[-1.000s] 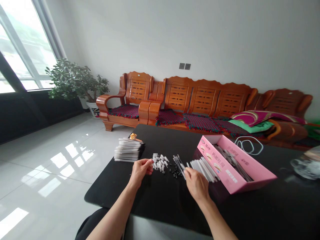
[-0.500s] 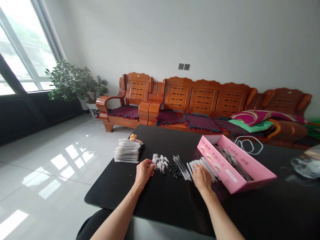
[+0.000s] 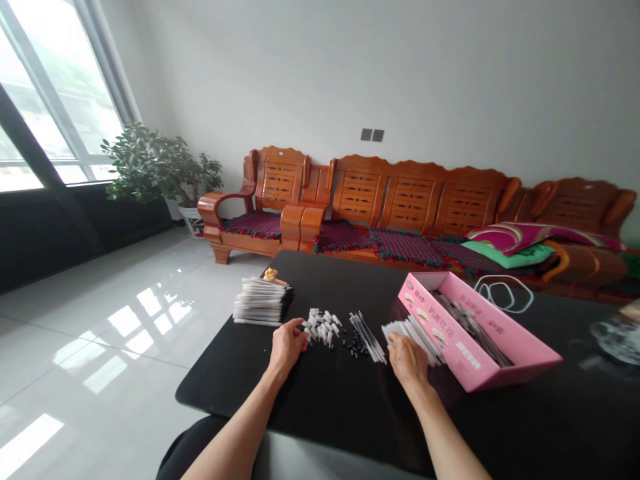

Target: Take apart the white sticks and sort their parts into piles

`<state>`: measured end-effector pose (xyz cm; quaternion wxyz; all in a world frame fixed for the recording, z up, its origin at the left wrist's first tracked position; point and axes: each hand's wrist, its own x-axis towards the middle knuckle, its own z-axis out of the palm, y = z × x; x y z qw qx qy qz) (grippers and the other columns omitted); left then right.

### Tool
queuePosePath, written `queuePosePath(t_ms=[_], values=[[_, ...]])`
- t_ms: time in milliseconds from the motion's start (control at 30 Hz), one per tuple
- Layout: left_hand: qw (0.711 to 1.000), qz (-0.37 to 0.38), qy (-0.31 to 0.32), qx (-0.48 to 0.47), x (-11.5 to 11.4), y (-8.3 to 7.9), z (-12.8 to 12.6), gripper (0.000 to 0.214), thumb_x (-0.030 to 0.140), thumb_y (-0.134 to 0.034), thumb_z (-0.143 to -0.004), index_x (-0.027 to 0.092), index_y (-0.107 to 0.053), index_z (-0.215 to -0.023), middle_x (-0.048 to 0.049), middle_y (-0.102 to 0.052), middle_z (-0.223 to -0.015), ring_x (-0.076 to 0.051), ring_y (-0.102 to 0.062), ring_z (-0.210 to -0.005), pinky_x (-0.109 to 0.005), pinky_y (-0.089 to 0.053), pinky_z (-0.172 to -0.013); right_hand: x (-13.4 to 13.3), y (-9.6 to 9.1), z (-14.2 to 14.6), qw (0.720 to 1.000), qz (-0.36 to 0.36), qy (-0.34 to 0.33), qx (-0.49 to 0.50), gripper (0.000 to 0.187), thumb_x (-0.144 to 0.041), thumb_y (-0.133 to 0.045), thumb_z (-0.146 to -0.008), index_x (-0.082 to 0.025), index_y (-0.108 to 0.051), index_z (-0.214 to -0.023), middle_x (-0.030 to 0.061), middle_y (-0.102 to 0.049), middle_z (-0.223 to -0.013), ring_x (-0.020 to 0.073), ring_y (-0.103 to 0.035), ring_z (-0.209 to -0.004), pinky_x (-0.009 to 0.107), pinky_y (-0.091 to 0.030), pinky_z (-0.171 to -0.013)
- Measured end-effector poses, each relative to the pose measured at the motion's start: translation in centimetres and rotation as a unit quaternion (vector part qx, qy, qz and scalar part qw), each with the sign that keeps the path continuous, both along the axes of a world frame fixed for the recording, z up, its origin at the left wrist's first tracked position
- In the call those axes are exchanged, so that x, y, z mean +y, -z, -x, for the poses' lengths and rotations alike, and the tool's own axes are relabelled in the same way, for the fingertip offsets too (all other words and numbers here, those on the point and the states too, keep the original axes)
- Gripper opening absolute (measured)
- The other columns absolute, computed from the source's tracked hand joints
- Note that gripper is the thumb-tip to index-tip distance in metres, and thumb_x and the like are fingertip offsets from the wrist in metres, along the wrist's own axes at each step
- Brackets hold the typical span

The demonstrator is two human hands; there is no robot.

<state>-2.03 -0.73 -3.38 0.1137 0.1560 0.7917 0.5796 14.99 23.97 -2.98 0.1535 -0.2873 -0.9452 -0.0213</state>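
Note:
My left hand (image 3: 289, 347) is closed, its fingertips pinched at the left edge of a loose pile of small white caps (image 3: 324, 327); whatever sits in the pinch is too small to make out. My right hand (image 3: 409, 360) lies over a row of slim white pen barrels (image 3: 417, 337), thumb and fingers closed on a barrel at the row's left side. Between the hands are scattered small black plugs (image 3: 356, 347) and a bundle of thin pen refills (image 3: 369, 339). Left of my left hand, white pens with black ends form a neat stack (image 3: 259, 303).
A pink box (image 3: 453, 333) holding grey-looking sticks stands right of the barrels on the black table (image 3: 330, 407). Behind it lies a white looped cord (image 3: 505, 293). A small yellow figure (image 3: 271, 274) sits behind the pen stack; a glass object (image 3: 617, 340) is at far right.
The view has shifted slightly, so everything appears a little further right. My right hand has drawn back a little toward me along the barrels. My left hand stays by the white caps.

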Motion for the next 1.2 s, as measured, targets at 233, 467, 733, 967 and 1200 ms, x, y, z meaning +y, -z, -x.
queuePosePath(t_ms=[233, 467, 733, 967, 1200], values=[[1.0, 0.009, 0.015, 0.014, -0.3, -0.3, -0.1, 0.038, 0.013, -0.059, -0.075, 0.012, -0.06, -0.113, 0.0008, -0.067, -0.063, -0.011, -0.063, -0.051, -0.02, -0.049, -0.054, 0.2, 0.6, -0.1, 1.0, -0.016, -0.01, 0.022, 0.023, -0.019, -0.05, -0.084, -0.017, -0.064, -0.102, 0.0092, -0.07, -0.089, 0.0207, -0.065, -0.084, 0.029, -0.043, -0.071], [0.985, 0.124, -0.038, 0.113, -2.5, -0.8, 1.6, 0.019, 0.015, -0.058, -0.076, 0.018, -0.064, -0.094, -0.0005, -0.067, -0.075, -0.012, -0.063, -0.062, -0.022, -0.046, -0.062, -0.6, 0.0, 0.0, 1.0, -0.01, -0.011, 0.007, 0.021, -0.02, -0.05, -0.085, -0.018, -0.062, -0.102, 0.0073, -0.069, -0.089, 0.0212, -0.065, -0.082, 0.029, -0.042, -0.066], [0.902, 0.335, -0.065, 0.265, -5.3, -1.4, 3.0, 0.017, 0.014, -0.053, -0.08, 0.02, -0.064, -0.09, -0.005, -0.062, -0.096, -0.02, -0.062, -0.086, -0.026, -0.041, -0.067, -2.2, -1.6, -0.2, 1.0, -0.01, -0.006, 0.019, 0.021, -0.02, -0.048, -0.086, -0.019, -0.063, -0.101, 0.007, -0.07, -0.087, 0.0193, -0.066, -0.08, 0.028, -0.041, -0.065], [0.892, 0.361, -0.039, 0.268, -5.3, -1.5, 2.7, 0.017, 0.018, -0.055, -0.081, 0.022, -0.062, -0.096, -0.0048, -0.058, -0.098, -0.019, -0.06, -0.087, -0.025, -0.04, -0.068, -3.6, -1.9, -0.1, 0.999, 0.004, -0.023, 0.038, 0.023, -0.02, -0.047, -0.087, -0.018, -0.063, -0.102, 0.0078, -0.069, -0.089, 0.0191, -0.065, -0.082, 0.027, -0.041, -0.068], [0.891, 0.376, -0.002, 0.255, -5.1, -2.0, 1.7, 0.009, 0.019, -0.053, -0.084, 0.021, -0.061, -0.084, -0.0031, -0.061, -0.09, -0.018, -0.062, -0.08, -0.024, -0.037, -0.063, -5.9, -2.4, 0.1, 0.995, 0.046, -0.054, 0.073, 0.021, -0.023, -0.045, -0.088, -0.02, -0.064, -0.096, 0.0061, -0.069, -0.088, 0.0187, -0.065, -0.078, 0.026, -0.04, -0.066]])
